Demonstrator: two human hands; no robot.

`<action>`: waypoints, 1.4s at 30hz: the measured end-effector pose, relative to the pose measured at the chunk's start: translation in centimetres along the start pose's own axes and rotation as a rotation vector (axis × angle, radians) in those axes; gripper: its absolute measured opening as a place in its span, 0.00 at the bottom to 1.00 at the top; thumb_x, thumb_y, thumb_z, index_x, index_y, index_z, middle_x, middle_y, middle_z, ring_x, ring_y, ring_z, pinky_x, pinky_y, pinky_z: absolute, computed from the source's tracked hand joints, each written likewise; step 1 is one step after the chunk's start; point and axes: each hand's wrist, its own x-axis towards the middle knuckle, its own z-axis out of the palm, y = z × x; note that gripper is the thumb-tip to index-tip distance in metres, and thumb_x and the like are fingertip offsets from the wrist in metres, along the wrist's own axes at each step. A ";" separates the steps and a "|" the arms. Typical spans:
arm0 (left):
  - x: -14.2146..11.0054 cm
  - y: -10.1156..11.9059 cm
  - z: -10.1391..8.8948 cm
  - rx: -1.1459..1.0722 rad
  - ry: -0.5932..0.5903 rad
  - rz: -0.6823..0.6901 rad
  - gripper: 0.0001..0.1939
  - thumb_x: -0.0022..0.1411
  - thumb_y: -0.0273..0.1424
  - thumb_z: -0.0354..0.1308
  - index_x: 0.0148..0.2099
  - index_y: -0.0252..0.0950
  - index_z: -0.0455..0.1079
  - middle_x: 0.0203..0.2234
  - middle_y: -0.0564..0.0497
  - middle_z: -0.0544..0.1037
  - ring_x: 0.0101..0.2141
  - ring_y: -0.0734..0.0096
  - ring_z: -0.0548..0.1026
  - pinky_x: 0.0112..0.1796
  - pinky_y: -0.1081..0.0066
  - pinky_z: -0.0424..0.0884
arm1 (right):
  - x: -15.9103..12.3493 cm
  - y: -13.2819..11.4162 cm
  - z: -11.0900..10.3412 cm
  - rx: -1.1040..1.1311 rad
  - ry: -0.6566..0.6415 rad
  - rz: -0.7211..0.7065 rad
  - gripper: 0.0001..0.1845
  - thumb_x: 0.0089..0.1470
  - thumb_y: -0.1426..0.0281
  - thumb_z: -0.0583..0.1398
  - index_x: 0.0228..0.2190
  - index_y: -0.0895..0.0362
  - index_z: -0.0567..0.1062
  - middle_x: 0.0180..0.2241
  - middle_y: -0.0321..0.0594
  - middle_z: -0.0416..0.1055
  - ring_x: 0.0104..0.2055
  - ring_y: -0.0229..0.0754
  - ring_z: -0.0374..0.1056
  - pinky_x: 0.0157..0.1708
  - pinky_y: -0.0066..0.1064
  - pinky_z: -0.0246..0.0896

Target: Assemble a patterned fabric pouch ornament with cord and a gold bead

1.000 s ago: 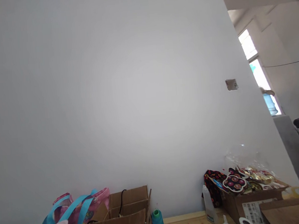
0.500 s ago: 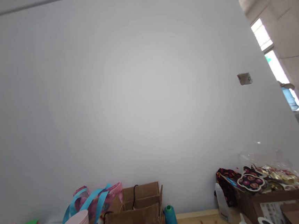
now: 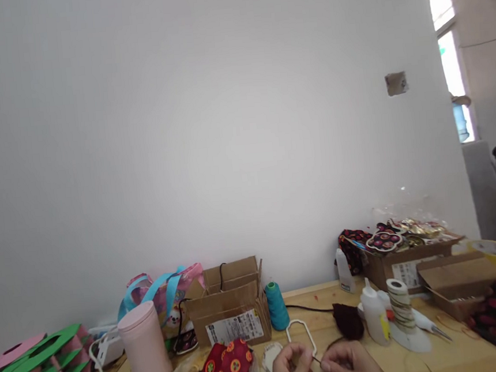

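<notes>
Low in the view, my left hand [image 3: 293, 367] and my right hand [image 3: 352, 363] are close together, fingertips pinched. A thin dark cord [image 3: 317, 360] runs between the fingertips, and both hands grip it. Part of it arcs over my right hand. Just beyond my left fingertips is a white angular outline piece [image 3: 306, 328]; whether the fingers touch it I cannot tell. Left of that hand lies a pale round piece [image 3: 269, 355], partly hidden. A dark brown bundle [image 3: 348, 321] rests on the table beyond my right hand.
On the wooden table [image 3: 451, 347] stand a pink cylinder [image 3: 145, 351], a cardboard box [image 3: 230, 309], a teal thread cone [image 3: 277, 306] and a white squeeze bottle [image 3: 375, 316]. Red patterned fabric [image 3: 227, 367] lies at front left. A filled box [image 3: 379, 267] stands by the wall [image 3: 225, 124].
The view has tilted down, so more of the table shows. Both my hands and the dark cord have come into view at the bottom.
</notes>
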 end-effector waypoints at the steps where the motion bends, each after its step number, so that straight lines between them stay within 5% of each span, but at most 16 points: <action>1: 0.0 -0.1 0.1 -0.036 -0.001 -0.012 0.14 0.40 0.37 0.63 0.22 0.31 0.64 0.10 0.60 0.66 0.11 0.84 0.62 0.15 0.80 0.57 | -0.1 -0.2 0.0 0.036 0.038 -0.018 0.16 0.37 0.60 0.60 0.15 0.62 0.72 0.14 0.33 0.63 0.20 0.35 0.59 0.20 0.25 0.53; 3: 0.0 0.0 0.3 -0.114 0.001 -0.042 0.17 0.35 0.39 0.65 0.22 0.32 0.64 0.13 0.58 0.68 0.12 0.84 0.63 0.16 0.81 0.58 | -0.3 -0.8 0.0 0.082 0.069 -0.025 0.16 0.36 0.60 0.59 0.14 0.61 0.72 0.13 0.33 0.62 0.19 0.34 0.56 0.19 0.25 0.51; 9: -0.8 0.8 0.7 -0.257 0.011 -0.131 0.13 0.42 0.37 0.62 0.26 0.33 0.66 0.20 0.56 0.71 0.16 0.81 0.69 0.22 0.78 0.65 | -0.7 -1.6 -0.2 0.107 0.044 0.003 0.16 0.36 0.60 0.59 0.14 0.62 0.72 0.12 0.31 0.60 0.16 0.31 0.52 0.17 0.23 0.48; 20: -0.9 1.6 0.5 -0.428 0.056 -0.175 0.10 0.52 0.20 0.53 0.38 0.33 0.63 0.25 0.48 0.75 0.23 0.73 0.74 0.31 0.68 0.70 | -0.5 -1.4 -0.8 0.138 0.092 0.022 0.17 0.37 0.59 0.60 0.17 0.63 0.73 0.13 0.31 0.61 0.17 0.31 0.52 0.17 0.23 0.47; 30: -1.2 1.5 0.2 -0.524 0.001 -0.208 0.04 0.51 0.25 0.56 0.32 0.30 0.66 0.33 0.41 0.76 0.27 0.70 0.75 0.33 0.68 0.71 | -0.5 -1.3 -0.9 0.123 0.129 0.006 0.18 0.37 0.57 0.59 0.18 0.62 0.72 0.13 0.31 0.62 0.17 0.31 0.53 0.17 0.23 0.48; 42: -0.9 1.3 0.1 -0.605 -0.002 -0.290 0.06 0.55 0.21 0.50 0.35 0.29 0.67 0.27 0.43 0.77 0.30 0.70 0.75 0.35 0.69 0.72 | -0.6 -1.5 -0.7 0.087 0.114 -0.015 0.14 0.39 0.62 0.59 0.18 0.63 0.74 0.13 0.33 0.64 0.17 0.31 0.53 0.17 0.23 0.48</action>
